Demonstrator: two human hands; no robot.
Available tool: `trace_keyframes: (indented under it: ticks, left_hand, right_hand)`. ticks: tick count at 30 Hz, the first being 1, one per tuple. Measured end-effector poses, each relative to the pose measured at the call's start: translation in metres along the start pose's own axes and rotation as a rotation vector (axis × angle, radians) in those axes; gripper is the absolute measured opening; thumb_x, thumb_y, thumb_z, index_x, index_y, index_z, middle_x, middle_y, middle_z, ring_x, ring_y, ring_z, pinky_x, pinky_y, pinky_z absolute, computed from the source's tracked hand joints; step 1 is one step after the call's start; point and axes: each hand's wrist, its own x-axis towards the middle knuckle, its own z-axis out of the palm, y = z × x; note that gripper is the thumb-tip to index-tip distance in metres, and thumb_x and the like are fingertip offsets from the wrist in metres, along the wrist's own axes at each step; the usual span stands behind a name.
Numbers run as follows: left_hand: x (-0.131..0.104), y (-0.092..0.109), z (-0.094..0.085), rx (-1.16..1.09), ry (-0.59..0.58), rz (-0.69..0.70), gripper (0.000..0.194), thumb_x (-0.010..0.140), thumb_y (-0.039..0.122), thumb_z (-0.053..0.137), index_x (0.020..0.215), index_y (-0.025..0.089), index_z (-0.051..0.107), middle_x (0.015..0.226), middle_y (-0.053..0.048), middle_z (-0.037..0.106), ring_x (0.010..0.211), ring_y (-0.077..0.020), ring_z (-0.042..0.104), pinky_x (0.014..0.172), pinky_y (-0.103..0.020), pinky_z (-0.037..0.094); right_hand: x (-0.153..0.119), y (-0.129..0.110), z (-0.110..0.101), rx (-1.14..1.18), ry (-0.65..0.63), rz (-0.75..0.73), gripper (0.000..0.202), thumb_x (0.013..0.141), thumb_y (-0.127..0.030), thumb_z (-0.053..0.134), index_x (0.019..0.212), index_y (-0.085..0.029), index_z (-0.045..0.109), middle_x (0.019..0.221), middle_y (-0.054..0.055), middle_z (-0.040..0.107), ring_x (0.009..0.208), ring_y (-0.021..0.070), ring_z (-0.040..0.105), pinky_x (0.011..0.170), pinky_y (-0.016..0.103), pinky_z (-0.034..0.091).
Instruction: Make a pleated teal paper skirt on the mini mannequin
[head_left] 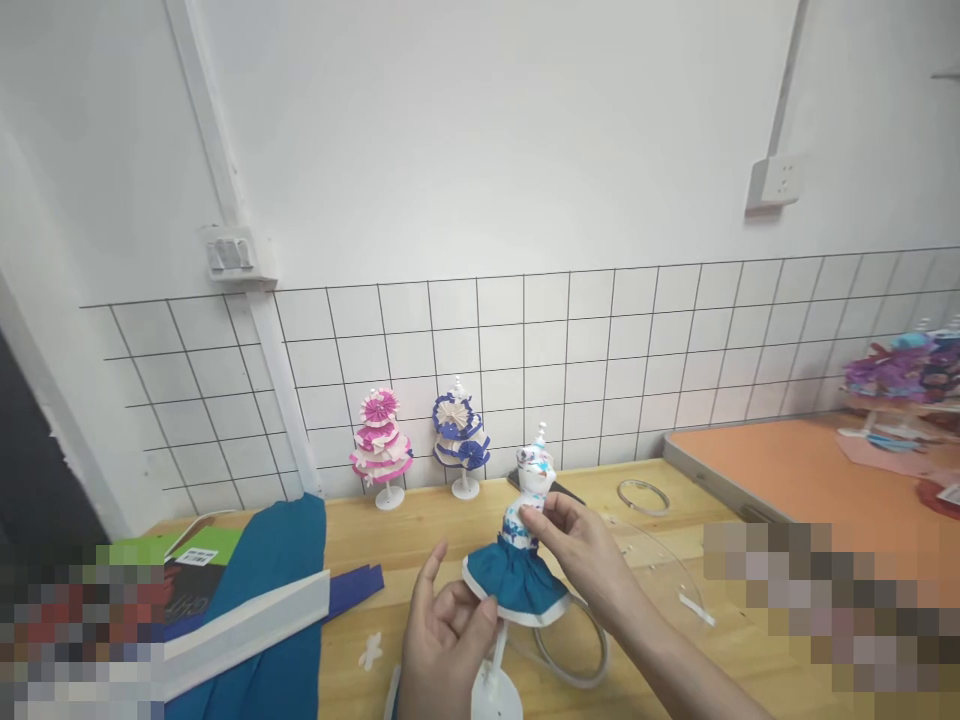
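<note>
A small white dress form (535, 470) with blue paint-like marks stands upright on a round white base (498, 697). A gathered teal skirt (510, 578) with a white hem hangs from its waist. My right hand (589, 550) grips the form at the waist, thumb in front and fingers behind. At the skirt's left edge, my left hand (454, 635) pinches the hem between thumb and curled fingers, its index finger raised. The form's stand is partly hidden behind the left hand.
Two dressed miniature forms, one pink (381, 437) and one navy (460, 430), stand by the wall. Teal fabric (281, 580) and a white strip (247, 635) lie at left. Wire rings (643, 483) lie on the wooden table. An orange surface (810, 470) adjoins at right.
</note>
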Motion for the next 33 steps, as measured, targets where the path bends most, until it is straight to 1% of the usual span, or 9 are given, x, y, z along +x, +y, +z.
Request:
trace_keyframes:
  ticks: [2,4,7,10,14,18,25,29,33]
  left_hand:
    - [-0.003,0.001,0.005,-0.046,0.007,-0.033,0.106,0.048,0.03,0.08,0.134,0.012,0.021,0.069,-0.006,0.071,0.07,-0.0214,0.066,0.065,-0.029,0.05]
    - [-0.007,0.002,0.008,-0.057,0.007,-0.042,0.112,0.044,0.028,0.082,0.136,0.013,0.019,0.074,-0.009,0.073,0.077,-0.0246,0.067,0.069,-0.031,0.05]
    - [-0.009,0.005,0.008,-0.029,0.008,-0.064,0.113,0.045,0.027,0.082,0.137,0.015,0.019,0.069,-0.008,0.073,0.07,-0.0246,0.068,0.064,-0.032,0.052]
    - [-0.009,0.007,0.005,-0.02,0.005,-0.108,0.109,0.048,0.029,0.081,0.137,0.017,0.019,0.067,-0.006,0.073,0.065,-0.0237,0.067,0.058,-0.032,0.053]
    - [-0.009,0.005,0.006,-0.02,0.02,-0.105,0.107,0.049,0.032,0.08,0.137,0.016,0.02,0.071,-0.008,0.073,0.068,-0.0241,0.067,0.056,-0.031,0.053]
    - [-0.013,-0.001,0.01,0.023,0.024,-0.071,0.113,0.045,0.032,0.082,0.138,0.015,0.02,0.071,-0.009,0.074,0.063,-0.0231,0.067,0.054,-0.029,0.052]
    - [-0.014,-0.001,0.009,0.038,0.009,-0.023,0.11,0.047,0.032,0.081,0.138,0.015,0.021,0.059,-0.005,0.072,0.057,-0.0202,0.066,0.059,-0.029,0.052]
    - [-0.014,-0.004,0.009,0.027,0.008,-0.059,0.113,0.047,0.033,0.081,0.138,0.014,0.017,0.063,-0.007,0.073,0.055,-0.0193,0.065,0.056,-0.028,0.052]
    - [-0.016,-0.006,0.01,0.066,-0.029,-0.08,0.114,0.049,0.034,0.08,0.138,0.011,0.013,0.051,-0.003,0.069,0.047,-0.0184,0.063,0.051,-0.028,0.051]
  right_hand:
    - [-0.001,0.003,0.002,-0.003,-0.009,0.003,0.032,0.066,-0.047,0.066,0.069,-0.016,0.059,0.062,0.001,0.062,0.059,0.0165,0.056,0.056,0.026,0.042]
    - [-0.003,0.008,0.005,-0.017,-0.022,-0.004,0.033,0.066,-0.048,0.066,0.069,-0.016,0.059,0.063,0.001,0.062,0.06,0.0171,0.056,0.056,0.027,0.043]
    - [-0.005,0.014,0.008,-0.031,-0.022,-0.009,0.033,0.065,-0.047,0.067,0.072,-0.016,0.058,0.066,0.002,0.062,0.062,0.0179,0.056,0.056,0.027,0.043]
    - [-0.006,0.015,0.008,-0.035,-0.019,-0.024,0.032,0.066,-0.046,0.067,0.072,-0.017,0.056,0.067,0.002,0.061,0.063,0.018,0.056,0.056,0.027,0.043]
    - [-0.006,0.01,0.005,-0.026,-0.016,-0.046,0.03,0.069,-0.044,0.065,0.074,-0.016,0.055,0.067,0.001,0.059,0.063,0.0174,0.055,0.056,0.027,0.042]
    - [-0.007,0.009,0.003,-0.063,0.011,-0.058,0.03,0.069,-0.045,0.065,0.073,-0.017,0.054,0.067,0.002,0.059,0.064,0.0182,0.056,0.057,0.027,0.043]
    - [-0.003,0.011,-0.001,-0.121,0.061,-0.081,0.033,0.067,-0.047,0.065,0.074,-0.016,0.055,0.068,0.002,0.062,0.063,0.0184,0.056,0.055,0.028,0.043]
    - [-0.003,0.009,-0.001,-0.121,0.067,-0.088,0.033,0.067,-0.047,0.065,0.076,-0.016,0.057,0.069,0.003,0.063,0.064,0.0184,0.057,0.055,0.028,0.043]
    - [-0.004,0.008,0.0,-0.109,0.062,-0.096,0.032,0.067,-0.046,0.065,0.076,-0.017,0.057,0.069,0.003,0.062,0.062,0.018,0.056,0.054,0.027,0.042]
